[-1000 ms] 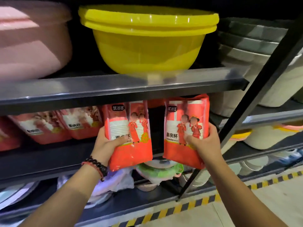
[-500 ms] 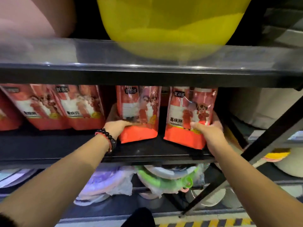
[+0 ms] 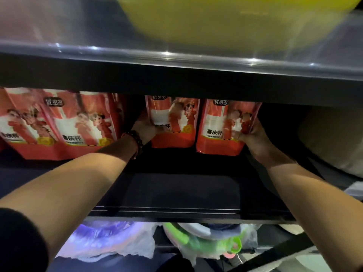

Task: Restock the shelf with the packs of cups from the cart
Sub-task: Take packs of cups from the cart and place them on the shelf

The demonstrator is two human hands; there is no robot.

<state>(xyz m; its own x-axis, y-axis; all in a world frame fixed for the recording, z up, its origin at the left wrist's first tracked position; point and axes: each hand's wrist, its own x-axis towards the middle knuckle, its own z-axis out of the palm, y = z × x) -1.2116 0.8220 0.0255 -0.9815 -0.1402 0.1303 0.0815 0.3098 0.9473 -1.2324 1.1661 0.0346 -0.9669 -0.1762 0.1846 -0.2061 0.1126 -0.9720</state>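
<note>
Both packs now stand deeper on the black shelf (image 3: 176,189) than half a second ago. The left hand (image 3: 144,128) grips the left pack (image 3: 172,124) beside the stocked packs (image 3: 59,124); the right hand (image 3: 253,136) pinches the right pack (image 3: 222,126). The yellow basin (image 3: 225,18) sits above.

Two packs (image 3: 173,122) (image 3: 222,128) stand side by side on the shelf (image 3: 176,189), right of two others (image 3: 59,124).
</note>
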